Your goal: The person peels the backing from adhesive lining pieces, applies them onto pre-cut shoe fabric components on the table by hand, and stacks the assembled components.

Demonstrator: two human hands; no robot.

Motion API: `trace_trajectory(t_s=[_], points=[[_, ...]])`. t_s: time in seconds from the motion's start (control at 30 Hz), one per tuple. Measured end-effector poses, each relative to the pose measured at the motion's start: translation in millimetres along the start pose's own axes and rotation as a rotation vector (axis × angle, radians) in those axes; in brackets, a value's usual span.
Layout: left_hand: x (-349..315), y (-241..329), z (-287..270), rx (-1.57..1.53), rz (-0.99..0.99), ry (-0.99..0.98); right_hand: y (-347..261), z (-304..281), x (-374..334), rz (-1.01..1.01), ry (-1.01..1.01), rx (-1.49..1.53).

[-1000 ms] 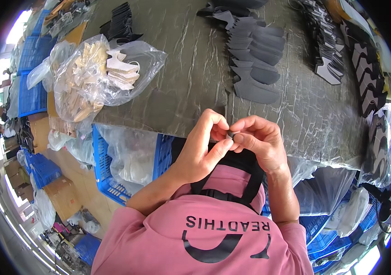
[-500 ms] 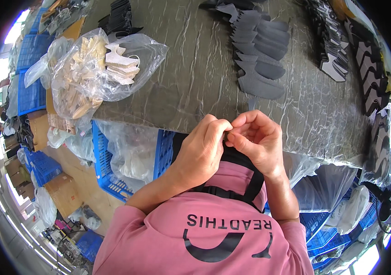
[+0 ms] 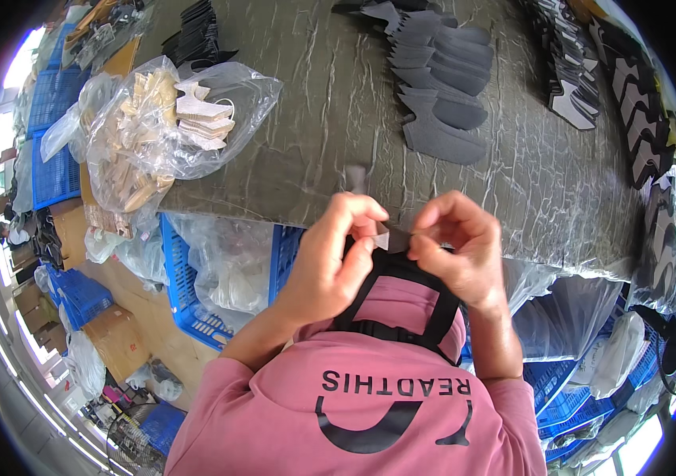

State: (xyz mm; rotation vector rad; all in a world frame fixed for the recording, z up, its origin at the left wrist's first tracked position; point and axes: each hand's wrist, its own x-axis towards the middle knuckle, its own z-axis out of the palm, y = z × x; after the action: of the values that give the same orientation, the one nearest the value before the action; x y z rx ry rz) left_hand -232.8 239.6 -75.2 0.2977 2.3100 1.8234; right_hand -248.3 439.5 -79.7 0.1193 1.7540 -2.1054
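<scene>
Near the table's front edge my two hands work close together, just above my chest. My left hand pinches a small pale grey piece between thumb and fingers. My right hand is closed in a pinch at the edge of a small dark grey piece, which shows in the gap between the hands. Whether the two pieces are joined I cannot tell. Past my left fingertips a blurred greyish strip appears over the table. Farther off lies an overlapping row of dark grey cut pieces, shaped like shoe parts.
A clear plastic bag of beige cut pieces lies at the table's left. More dark stacked pieces run along the right side. Below the table edge stand a blue crate with plastic bags at left and more blue crates at right.
My hands have moved apart from a joined pinch, exposing the pale and dark pieces. The view has shifted slightly. A pale strip beside the dark row no longer shows there; a blurred one appears farther left.
</scene>
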Motion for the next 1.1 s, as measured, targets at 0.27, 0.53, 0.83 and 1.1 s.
trace_trajectory(t_s=[0.27,0.53,0.83,1.1], points=[[2,-21,-26,-0.531,-0.284,0.103,12,-40,6,-0.025,0.180,-0.336],[1,-24,-6,-0.092,-0.183,0.139,15,-26,13,-0.255,0.176,-0.784],[18,-32,6,0.594,0.219,0.215,-12,-14,27,-0.207,0.127,-0.833],[21,-42,9,0.674,0.142,0.186,9,-2,51,-0.201,0.147,-0.817]])
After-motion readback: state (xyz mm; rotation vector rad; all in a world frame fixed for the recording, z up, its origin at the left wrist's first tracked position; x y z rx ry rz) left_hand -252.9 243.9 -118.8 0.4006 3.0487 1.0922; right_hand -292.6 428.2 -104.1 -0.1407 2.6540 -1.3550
